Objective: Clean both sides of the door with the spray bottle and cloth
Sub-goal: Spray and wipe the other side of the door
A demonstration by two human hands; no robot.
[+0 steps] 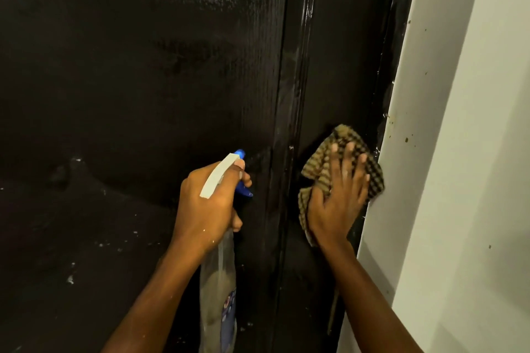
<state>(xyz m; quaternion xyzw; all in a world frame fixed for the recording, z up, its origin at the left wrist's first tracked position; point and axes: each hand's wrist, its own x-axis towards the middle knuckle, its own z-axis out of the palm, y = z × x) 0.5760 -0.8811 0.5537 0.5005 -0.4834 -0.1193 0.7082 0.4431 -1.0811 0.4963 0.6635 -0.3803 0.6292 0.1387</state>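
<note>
A glossy dark brown door (143,80) fills most of the head view, wet in streaks near the top. My left hand (206,203) grips a clear spray bottle (219,289) by its neck, a finger on the blue trigger, the white and blue nozzle pointing at the door. My right hand (338,198) presses a brown checked cloth (318,163) flat against the dark door frame strip at the right, fingers spread and straight over it.
A white wall (459,152) with small dark specks borders the frame on the right. White paint flecks dot the lower left of the door. A vertical groove (295,94) runs between the door panel and the frame.
</note>
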